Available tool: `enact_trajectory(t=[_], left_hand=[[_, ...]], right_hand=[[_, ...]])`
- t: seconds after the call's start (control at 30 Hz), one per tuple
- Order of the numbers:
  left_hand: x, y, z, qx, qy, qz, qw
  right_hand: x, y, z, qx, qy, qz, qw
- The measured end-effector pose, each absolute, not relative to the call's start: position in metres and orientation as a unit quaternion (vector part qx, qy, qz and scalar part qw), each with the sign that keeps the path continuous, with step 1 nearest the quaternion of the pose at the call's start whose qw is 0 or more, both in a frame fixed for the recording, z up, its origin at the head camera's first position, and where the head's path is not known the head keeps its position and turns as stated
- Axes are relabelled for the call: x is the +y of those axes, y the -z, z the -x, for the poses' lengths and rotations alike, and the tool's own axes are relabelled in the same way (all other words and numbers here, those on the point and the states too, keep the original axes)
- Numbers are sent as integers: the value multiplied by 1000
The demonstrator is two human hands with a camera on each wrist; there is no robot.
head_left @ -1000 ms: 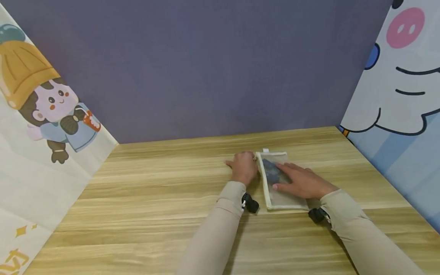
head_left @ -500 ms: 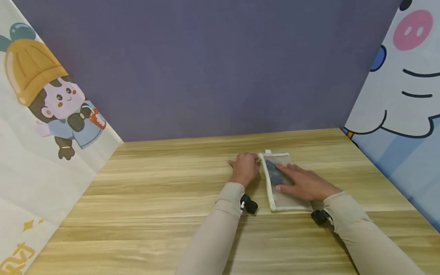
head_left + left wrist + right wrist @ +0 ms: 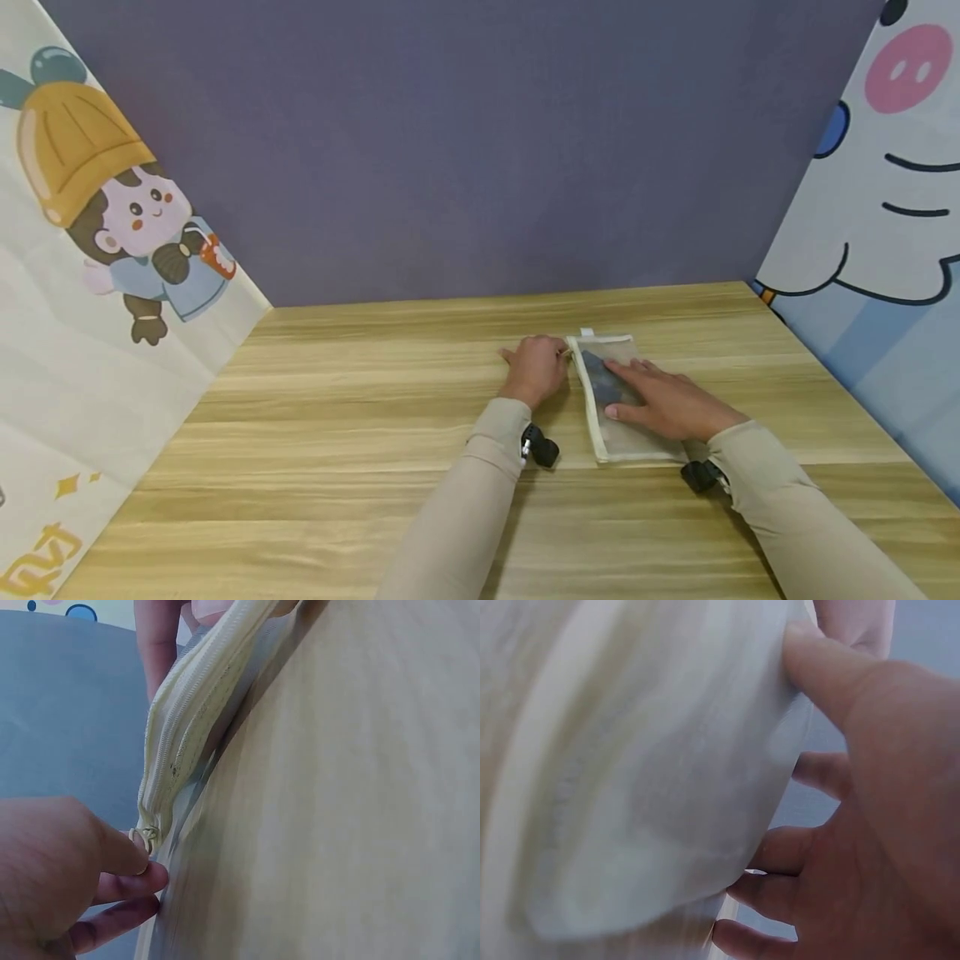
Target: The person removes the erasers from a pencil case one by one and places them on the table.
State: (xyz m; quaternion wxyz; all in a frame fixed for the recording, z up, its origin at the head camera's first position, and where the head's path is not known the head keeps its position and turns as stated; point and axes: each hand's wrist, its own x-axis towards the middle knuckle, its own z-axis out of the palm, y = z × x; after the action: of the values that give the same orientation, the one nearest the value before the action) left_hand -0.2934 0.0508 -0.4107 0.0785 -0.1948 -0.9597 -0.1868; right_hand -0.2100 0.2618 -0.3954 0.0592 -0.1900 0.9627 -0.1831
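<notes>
A see-through mesh pouch [image 3: 637, 443] with cream edging lies flat on the wooden table, and dark grey-blue contents [image 3: 597, 377] show through it; their kind is unclear. Its zipper [image 3: 176, 712] runs along the left side. At the zipper's far end, my left hand [image 3: 534, 369] pinches the small cord pull [image 3: 148, 836] between thumb and fingers. My right hand [image 3: 667, 405] rests on the pouch with fingers and thumb spread, pressing the mesh. In the right wrist view the pouch's near corner is blurred.
The wood-grain table [image 3: 360, 450] spreads around both arms. A grey-purple panel [image 3: 480, 150] stands behind it. Printed cartoon panels rise at the left [image 3: 45, 333] and right [image 3: 907, 250]. A small white tag [image 3: 587, 332] sticks out from the pouch's far edge.
The head view has shifted slightly. My left hand has drawn a little left of the pouch's corner, and the cord pull now shows between them. The right hand stays on the pouch.
</notes>
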Motion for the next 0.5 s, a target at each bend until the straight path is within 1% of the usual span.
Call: enact_trajectory(t=[0.23, 0.5], left_hand=[[52, 413, 295, -957, 203, 191, 79], [56, 415, 294, -964, 180, 176, 89]], right_hand=[[262, 397, 210, 964, 182, 186, 53], [261, 397, 210, 956, 201, 211, 20]])
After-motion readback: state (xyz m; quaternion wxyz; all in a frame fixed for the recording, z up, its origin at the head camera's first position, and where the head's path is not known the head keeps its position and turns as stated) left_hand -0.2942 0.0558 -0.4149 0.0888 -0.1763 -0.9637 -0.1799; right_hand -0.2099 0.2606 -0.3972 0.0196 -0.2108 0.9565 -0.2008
